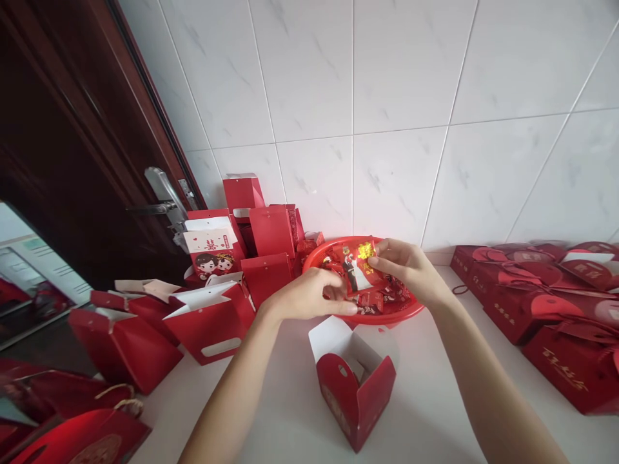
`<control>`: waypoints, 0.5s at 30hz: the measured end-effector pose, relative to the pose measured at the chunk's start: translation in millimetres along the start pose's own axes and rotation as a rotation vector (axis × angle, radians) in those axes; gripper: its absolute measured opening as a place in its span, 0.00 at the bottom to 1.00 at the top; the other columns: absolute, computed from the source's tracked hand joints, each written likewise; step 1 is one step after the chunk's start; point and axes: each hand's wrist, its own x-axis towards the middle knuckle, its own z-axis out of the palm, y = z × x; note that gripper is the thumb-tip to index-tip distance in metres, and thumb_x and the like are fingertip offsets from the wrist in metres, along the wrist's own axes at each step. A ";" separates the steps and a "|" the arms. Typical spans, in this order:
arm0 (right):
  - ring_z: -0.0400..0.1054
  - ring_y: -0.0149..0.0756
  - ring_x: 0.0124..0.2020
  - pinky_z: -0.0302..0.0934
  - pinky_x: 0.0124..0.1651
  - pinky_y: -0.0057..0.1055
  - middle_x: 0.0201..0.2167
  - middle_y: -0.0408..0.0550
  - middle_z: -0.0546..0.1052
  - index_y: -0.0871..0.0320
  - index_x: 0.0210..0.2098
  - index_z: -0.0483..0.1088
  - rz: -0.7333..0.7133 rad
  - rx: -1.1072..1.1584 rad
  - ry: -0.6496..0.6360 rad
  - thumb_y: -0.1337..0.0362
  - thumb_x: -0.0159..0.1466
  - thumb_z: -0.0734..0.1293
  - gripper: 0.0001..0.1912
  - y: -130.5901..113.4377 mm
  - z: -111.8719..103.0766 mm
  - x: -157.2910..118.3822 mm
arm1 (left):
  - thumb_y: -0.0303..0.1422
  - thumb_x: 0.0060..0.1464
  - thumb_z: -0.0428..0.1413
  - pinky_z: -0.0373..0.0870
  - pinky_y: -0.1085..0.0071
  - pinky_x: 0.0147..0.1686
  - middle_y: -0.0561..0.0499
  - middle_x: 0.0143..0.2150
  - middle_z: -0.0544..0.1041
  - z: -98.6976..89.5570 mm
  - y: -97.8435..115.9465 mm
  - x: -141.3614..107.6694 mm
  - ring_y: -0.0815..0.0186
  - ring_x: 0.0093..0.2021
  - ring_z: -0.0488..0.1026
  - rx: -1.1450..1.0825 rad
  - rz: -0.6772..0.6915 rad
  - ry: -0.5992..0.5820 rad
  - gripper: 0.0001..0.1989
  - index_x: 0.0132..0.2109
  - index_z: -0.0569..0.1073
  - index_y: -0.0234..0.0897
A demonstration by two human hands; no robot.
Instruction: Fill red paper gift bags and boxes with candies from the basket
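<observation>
My right hand (403, 263) pinches a red wrapped packet (358, 265) by its right edge, thumb in front. The packet carries gold characters and a picture of a couple, and it is held up over a red plastic basket (409, 314). Across the basket's front left rim reaches my left hand (314, 293), its fingers bent and the thumb apart from them. Its fingertips are close to the packet's left edge, and its thumb lies by smaller red wrapped pieces (371, 301) in the basket. Nearer to me, between my forearms, stands an open red box (355, 393) with a white inside.
Several open red gift boxes (207, 322) crowd the left side of the white table (290, 412). Closed red boxes with ribbons (570, 361) stand in rows at right. Behind are a tiled wall (314, 77) and a dark door (72, 129) with a metal handle (162, 200).
</observation>
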 end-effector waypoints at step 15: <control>0.74 0.38 0.34 0.66 0.34 0.30 0.34 0.46 0.80 0.55 0.39 0.77 -0.014 -0.719 -0.319 0.57 0.65 0.67 0.09 -31.9 9.9 -30.3 | 0.45 0.59 0.58 0.74 0.68 0.43 0.52 0.42 0.82 -37.9 43.2 -54.7 0.62 0.41 0.78 0.493 -0.032 0.253 0.14 0.44 0.79 0.43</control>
